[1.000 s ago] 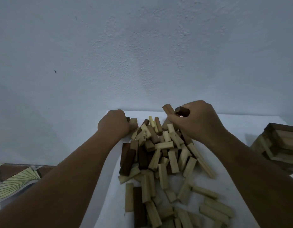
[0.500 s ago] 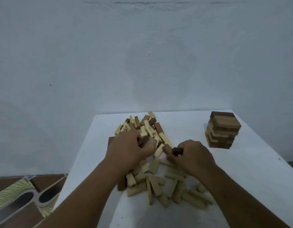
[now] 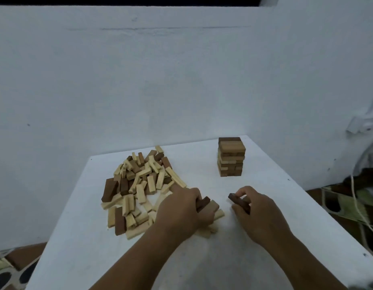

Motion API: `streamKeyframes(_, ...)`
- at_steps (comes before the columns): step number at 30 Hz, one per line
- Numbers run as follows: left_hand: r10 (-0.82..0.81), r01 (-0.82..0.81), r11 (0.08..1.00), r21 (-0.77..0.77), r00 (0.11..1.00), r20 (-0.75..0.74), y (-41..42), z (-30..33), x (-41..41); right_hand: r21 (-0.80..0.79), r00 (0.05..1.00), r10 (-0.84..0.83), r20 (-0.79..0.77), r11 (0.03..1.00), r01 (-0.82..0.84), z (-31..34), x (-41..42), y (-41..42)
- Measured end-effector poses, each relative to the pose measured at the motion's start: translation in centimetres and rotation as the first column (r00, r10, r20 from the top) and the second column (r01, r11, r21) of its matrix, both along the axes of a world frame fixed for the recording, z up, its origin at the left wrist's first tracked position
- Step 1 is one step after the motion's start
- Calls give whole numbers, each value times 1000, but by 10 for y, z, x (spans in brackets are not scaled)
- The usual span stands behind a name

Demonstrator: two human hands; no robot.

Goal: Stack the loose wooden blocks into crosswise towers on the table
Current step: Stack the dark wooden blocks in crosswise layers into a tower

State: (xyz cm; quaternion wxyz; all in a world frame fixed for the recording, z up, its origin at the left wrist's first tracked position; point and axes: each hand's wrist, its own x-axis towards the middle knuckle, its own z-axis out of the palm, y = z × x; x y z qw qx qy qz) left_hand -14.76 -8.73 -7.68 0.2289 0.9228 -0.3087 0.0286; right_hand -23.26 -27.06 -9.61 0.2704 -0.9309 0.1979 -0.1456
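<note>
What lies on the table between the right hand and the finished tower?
Nothing: in the head view the stretch of white table from the right hand, which holds a dark block, up to the tower is bare.

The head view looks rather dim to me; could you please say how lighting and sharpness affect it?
Head view: dim, bluish light with no glare; the white table shows only faint shadows; the stacked wooden block tower reads clearly; wide-angle bending curves the wall edges.

Both hands point(image 3: 219, 212) grip dark blocks point(image 3: 238, 202) btwn pile point(image 3: 139, 185) & tower point(image 3: 231, 156).
</note>
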Motion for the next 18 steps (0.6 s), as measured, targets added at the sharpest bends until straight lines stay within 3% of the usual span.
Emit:
streamKeyframes(12,44,-39,997,61,995,-86,-75,-14,-7,7,995,30,97,999,-31,-34,-36,-44)
streamKeyframes(18,78,-82,995,-63,995,-54,-71,-18,4,42,988,25,151,999,-32,-42,-36,-44)
